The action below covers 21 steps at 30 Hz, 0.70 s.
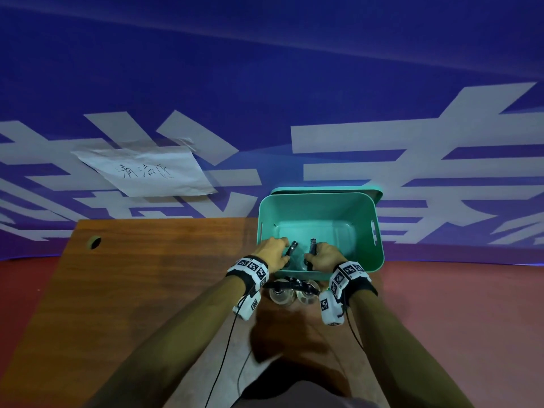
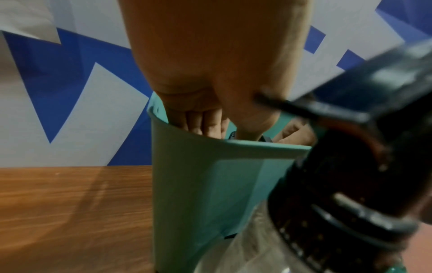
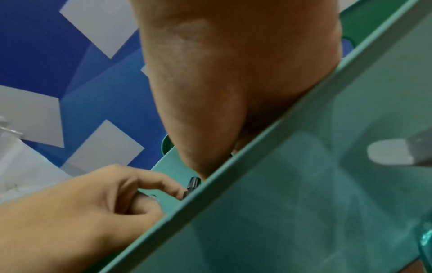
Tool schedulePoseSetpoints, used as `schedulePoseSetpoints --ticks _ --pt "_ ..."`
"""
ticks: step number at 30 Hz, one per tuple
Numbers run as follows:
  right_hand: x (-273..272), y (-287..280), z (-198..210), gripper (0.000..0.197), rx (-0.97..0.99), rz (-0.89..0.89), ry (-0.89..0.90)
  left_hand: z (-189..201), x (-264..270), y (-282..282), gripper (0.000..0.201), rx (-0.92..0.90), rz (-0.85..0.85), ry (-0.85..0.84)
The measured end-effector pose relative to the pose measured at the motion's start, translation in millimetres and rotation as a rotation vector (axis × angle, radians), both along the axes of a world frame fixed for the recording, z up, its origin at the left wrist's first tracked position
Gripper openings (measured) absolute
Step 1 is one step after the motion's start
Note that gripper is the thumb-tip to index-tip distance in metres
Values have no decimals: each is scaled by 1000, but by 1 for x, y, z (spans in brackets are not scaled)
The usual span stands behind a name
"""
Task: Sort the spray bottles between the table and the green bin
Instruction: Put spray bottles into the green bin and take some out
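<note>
The green bin (image 1: 365, 207) stands on the right end of the wooden table (image 1: 147, 290). Both hands reach over its near wall. My left hand (image 1: 275, 251) grips the black trigger head of a clear spray bottle (image 1: 292, 248) inside the bin. My right hand (image 1: 322, 256) grips the head of a second spray bottle (image 1: 312, 245) beside it. Both bottle bodies are mostly hidden behind the wall. In the right wrist view the left hand (image 3: 93, 203) curls next to a black nozzle (image 3: 194, 182). Two more clear spray bottles (image 1: 281, 294) (image 1: 307, 293) stand on the table against the bin's front.
A paper sheet (image 1: 147, 172) with handwriting is taped to the blue and white wall behind the table. The table has a cable hole (image 1: 94, 242) at its far left. Red floor (image 1: 456, 319) lies right of the table. In the left wrist view a black spray head (image 2: 350, 166) looms close.
</note>
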State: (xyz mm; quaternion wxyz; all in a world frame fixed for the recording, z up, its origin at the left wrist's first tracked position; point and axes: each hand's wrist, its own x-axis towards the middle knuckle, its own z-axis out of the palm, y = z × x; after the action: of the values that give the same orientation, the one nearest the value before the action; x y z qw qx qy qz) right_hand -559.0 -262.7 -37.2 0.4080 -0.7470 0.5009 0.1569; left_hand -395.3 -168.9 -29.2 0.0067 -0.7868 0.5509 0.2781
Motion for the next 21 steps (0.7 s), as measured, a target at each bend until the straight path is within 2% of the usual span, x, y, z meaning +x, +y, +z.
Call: schedulePoseSetpoints --ticks 2,11,21 --pt "3 3 0 33 -6 9 -3 1 -3 -4 42 11 54 28" --pt "7 7 5 26 -2 49 1 9 -8 -13 21 78 257 138" --pt "10 13 15 17 -19 91 -42 9 -13 -12 22 101 248 131"
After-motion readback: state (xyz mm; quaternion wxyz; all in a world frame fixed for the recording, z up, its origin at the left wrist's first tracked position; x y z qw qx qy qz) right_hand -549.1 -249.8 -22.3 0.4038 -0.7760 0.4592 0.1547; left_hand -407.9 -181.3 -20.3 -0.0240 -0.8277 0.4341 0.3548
